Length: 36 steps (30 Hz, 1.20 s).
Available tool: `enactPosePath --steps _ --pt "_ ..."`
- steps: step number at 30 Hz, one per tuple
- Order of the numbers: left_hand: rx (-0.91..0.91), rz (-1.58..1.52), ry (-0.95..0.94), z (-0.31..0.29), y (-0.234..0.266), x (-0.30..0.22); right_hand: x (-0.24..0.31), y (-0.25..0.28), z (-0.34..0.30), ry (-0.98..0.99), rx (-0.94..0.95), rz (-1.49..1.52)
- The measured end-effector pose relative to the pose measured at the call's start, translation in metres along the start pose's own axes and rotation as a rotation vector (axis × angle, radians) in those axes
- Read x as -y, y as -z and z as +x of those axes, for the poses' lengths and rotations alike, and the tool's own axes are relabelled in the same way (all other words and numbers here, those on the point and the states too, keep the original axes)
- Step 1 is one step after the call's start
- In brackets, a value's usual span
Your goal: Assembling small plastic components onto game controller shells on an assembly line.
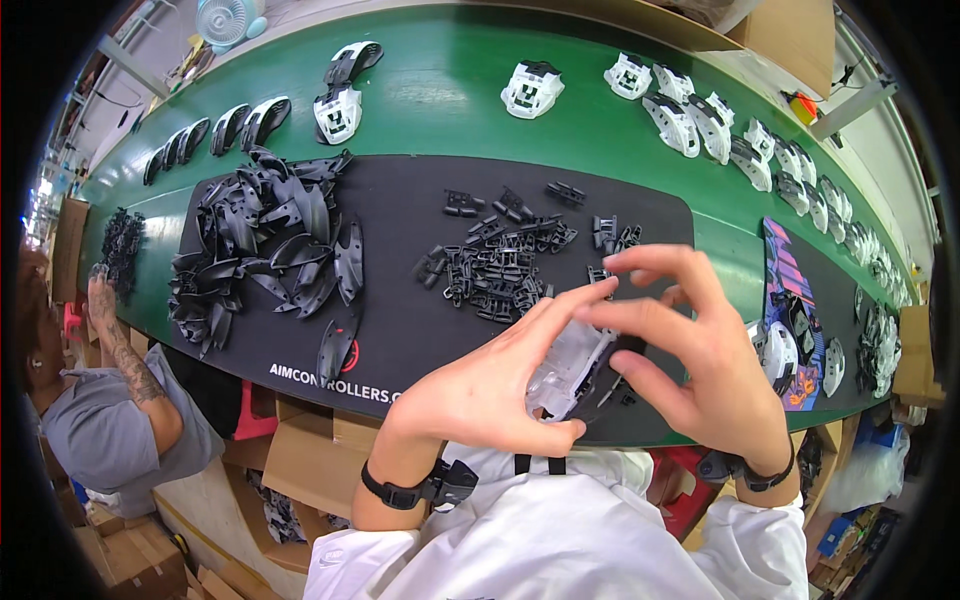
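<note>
A pale translucent plastic shell (562, 372) with a dark part along its right side is held low over the near edge of the black mat. My left hand (480, 390) grips it from the left, thumb at its near end and fingers along its far side. My right hand (705, 350) is curled at the shell's right side, with thumb and a fingertip against it and the other fingers raised. Just beyond lies a heap of small black plastic clips (495, 270). Further left is a pile of curved black plastic pieces (265, 225).
White-and-black shells (532, 90) stand along the far green table (440, 110) and down its right side. One curved piece (338, 350) lies by the black mat's (400, 330) near edge. At the left, a person (125, 400) reaches toward small black parts (122, 245). A cardboard box (330, 450) sits below.
</note>
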<state>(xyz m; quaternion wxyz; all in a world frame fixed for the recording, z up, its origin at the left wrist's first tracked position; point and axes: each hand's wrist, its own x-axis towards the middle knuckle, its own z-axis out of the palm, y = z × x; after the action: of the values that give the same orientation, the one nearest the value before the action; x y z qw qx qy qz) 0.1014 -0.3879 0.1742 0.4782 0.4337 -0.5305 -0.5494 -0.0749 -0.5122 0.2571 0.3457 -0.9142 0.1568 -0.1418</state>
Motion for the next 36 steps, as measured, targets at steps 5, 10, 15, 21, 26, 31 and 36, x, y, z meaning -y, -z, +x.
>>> enactPosePath --steps 5,10,15,21,26,31,36 --pt "-0.441 -0.079 0.004 -0.008 -0.013 -0.018 -0.005 0.003 -0.013 -0.055 -0.046 0.024" --pt "-0.502 -0.12 -0.399 -0.003 -0.018 0.008 0.002 -0.004 -0.016 -0.033 -0.232 0.035" --pt "-0.622 -0.566 -0.438 -0.006 -0.037 -0.01 0.007 -0.001 -0.018 0.049 -0.15 0.059" --pt "-0.618 -0.287 -0.347 -0.016 -0.035 0.01 -0.006 -0.036 -0.034 -0.151 -0.21 0.328" --pt "-0.611 -0.364 -0.263 -0.032 -0.026 -0.001 0.0 -0.035 -0.024 -0.025 -0.172 0.276" --pt "-0.599 -0.469 -0.391 -0.02 -0.038 -0.015 0.007 -0.026 -0.024 0.001 -0.187 0.251" --pt "-0.687 -0.326 -0.374 -0.016 -0.046 -0.007 0.0 -0.042 -0.026 -0.099 -0.255 0.407"
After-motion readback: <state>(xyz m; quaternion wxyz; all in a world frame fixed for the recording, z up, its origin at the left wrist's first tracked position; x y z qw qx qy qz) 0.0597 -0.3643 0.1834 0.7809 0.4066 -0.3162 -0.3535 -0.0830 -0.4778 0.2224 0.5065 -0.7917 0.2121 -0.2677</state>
